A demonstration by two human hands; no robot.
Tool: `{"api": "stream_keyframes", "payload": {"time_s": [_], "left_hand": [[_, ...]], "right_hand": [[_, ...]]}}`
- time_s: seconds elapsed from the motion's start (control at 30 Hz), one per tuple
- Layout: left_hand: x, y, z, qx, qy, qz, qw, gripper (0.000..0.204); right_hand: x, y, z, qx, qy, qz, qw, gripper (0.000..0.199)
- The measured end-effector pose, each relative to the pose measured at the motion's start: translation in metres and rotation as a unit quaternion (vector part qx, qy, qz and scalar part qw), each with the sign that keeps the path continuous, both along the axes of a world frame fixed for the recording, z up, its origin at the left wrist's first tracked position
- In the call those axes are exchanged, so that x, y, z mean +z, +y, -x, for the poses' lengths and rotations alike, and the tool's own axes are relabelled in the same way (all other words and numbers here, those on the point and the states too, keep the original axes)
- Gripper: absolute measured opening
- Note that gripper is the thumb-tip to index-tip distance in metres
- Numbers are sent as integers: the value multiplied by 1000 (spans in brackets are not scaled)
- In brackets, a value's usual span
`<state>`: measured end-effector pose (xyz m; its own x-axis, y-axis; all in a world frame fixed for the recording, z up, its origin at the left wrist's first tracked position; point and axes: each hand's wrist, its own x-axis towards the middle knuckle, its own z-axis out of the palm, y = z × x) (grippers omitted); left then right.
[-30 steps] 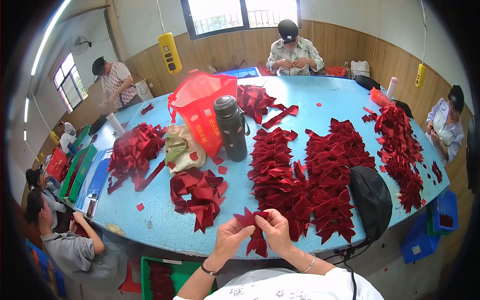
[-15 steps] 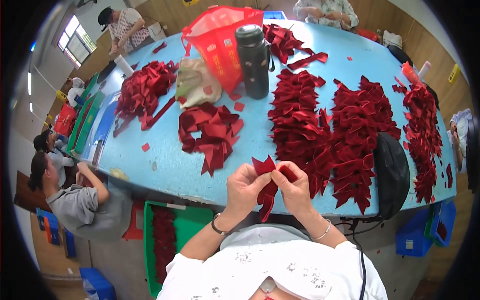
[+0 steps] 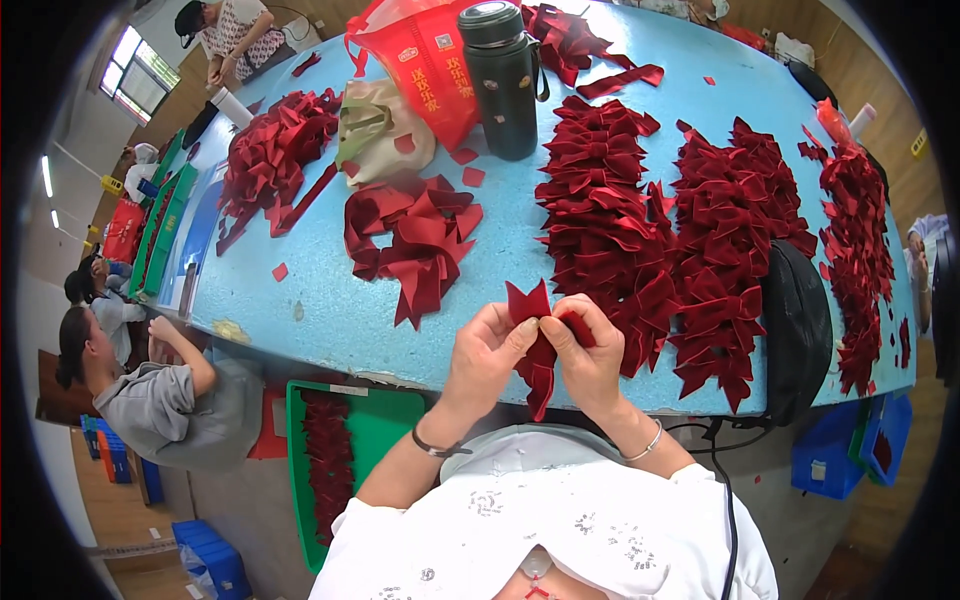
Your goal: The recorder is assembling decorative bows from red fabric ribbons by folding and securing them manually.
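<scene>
Just over the near table edge, a dark red velvet ribbon bow (image 3: 538, 378) is pinched between my two hands. My left hand (image 3: 484, 352) closes thumb and fingers on its left side, with a notched ribbon end standing up beside the thumb. On the other side my right hand (image 3: 592, 358) grips a folded part, its thumb meeting the left thumb at the middle. Another ribbon end hangs down below. Fingers cover the bow's centre. Beyond my hands lies a pile of loose red ribbon strips (image 3: 420, 245); right of them are rows of bows (image 3: 600, 220).
On the blue table (image 3: 330, 325) stand a dark green thermos (image 3: 505, 90), a red bag (image 3: 415, 70) and a cloth bag (image 3: 385, 135). A black bag (image 3: 797, 335) sits at the right edge. A green crate (image 3: 375, 430) is below left; a person in grey (image 3: 155, 400) sits beyond it.
My view has tipped down a little, so the table's things appear higher. Both hands keep their pinch on the bow, and its lower end has shifted slightly.
</scene>
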<state>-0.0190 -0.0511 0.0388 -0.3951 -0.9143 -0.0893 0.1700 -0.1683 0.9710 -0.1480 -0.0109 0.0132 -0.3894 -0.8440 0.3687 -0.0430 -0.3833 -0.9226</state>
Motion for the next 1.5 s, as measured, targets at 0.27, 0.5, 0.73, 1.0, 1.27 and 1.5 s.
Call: {"api": "stream_keyframes", "payload": {"time_s": [0.27,0.5,0.73,1.0,1.27,1.5], "left_hand": [[-6,-10,-10,-135,35,-103,985,28],[-12,-15,-19,-85,13,-109,990,23],[-10,-22,-32,-72,38,-165,983,24],[-16,-20,-32,-72,23,-152,986,19],[-20,-22,-37,-60,-1,-162,985,12],[-15,-24,-38,-53,-17,-201,978,11]], "right_hand": [[-12,-5,6,87,-97,-35,991,8],[-6,-9,11,77,-105,-101,986,12],[0,-11,11,73,-178,-140,971,16],[-17,-12,-6,102,-99,-114,983,14],[-16,-12,-18,55,-89,-122,987,12],[-11,-23,-1,100,-97,-132,981,15]]}}
